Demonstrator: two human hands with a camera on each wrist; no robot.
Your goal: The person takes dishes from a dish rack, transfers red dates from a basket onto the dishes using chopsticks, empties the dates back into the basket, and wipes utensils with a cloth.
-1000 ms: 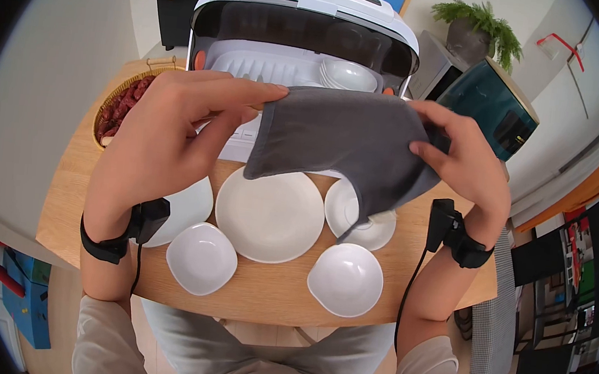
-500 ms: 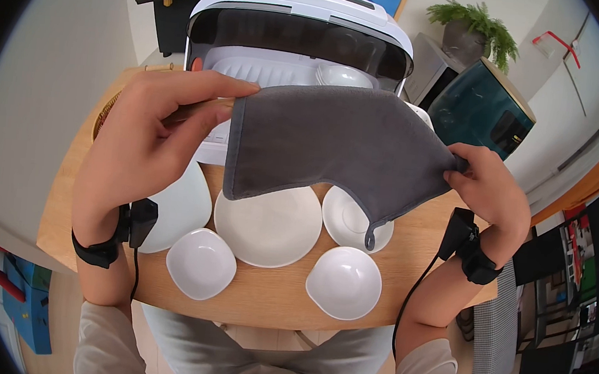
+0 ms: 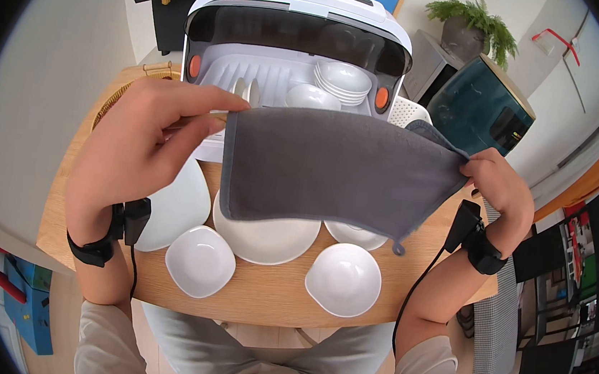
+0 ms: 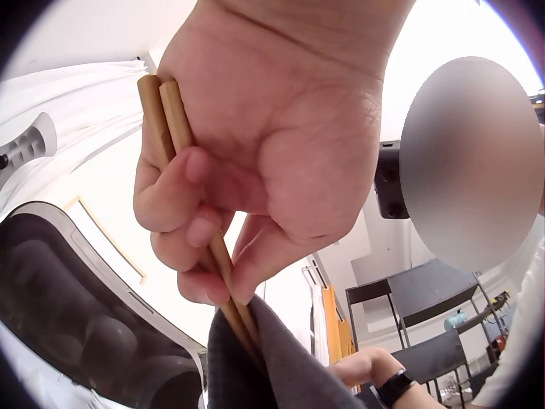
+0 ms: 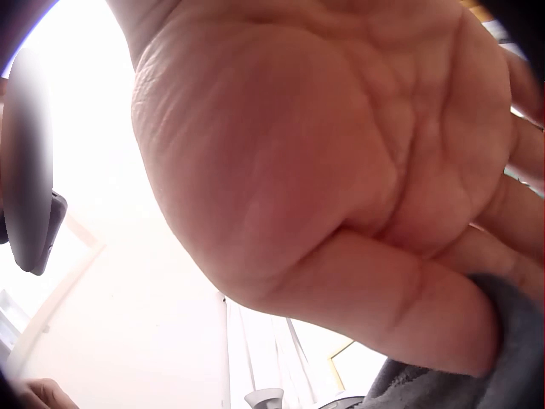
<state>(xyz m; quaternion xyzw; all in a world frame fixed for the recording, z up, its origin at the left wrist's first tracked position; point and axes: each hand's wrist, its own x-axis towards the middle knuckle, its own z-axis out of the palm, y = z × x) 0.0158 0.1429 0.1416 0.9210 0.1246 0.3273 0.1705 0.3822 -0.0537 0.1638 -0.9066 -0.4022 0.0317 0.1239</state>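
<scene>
A grey cloth (image 3: 337, 169) hangs stretched between both hands above the plates. The left hand (image 3: 131, 142) pinches its upper left corner; in the left wrist view the same hand (image 4: 255, 145) has its fingers curled round two wooden chopsticks (image 4: 176, 115), whose lower ends go into the cloth (image 4: 294, 366). At the cloth's right end, the right hand (image 3: 503, 185) pinches the edge between thumb and fingers. In the right wrist view the thumb of this hand (image 5: 315, 170) presses against the cloth (image 5: 511, 358). A small loop dangles from the lower right edge.
Beyond the cloth stands an open white dish cabinet (image 3: 303, 0) holding stacked bowls (image 3: 343, 79). On the wooden table (image 3: 266, 306) lie a large plate (image 3: 265, 241), a pale plate (image 3: 178, 208), a partly covered saucer (image 3: 356, 236) and two bowls (image 3: 201, 262) (image 3: 343, 280). A green appliance (image 3: 478, 96) stands right.
The right hand has moved right and down, and the cloth has spread out wider and sunk lower. The left hand has shifted slightly left, uncovering more of the cabinet's inside.
</scene>
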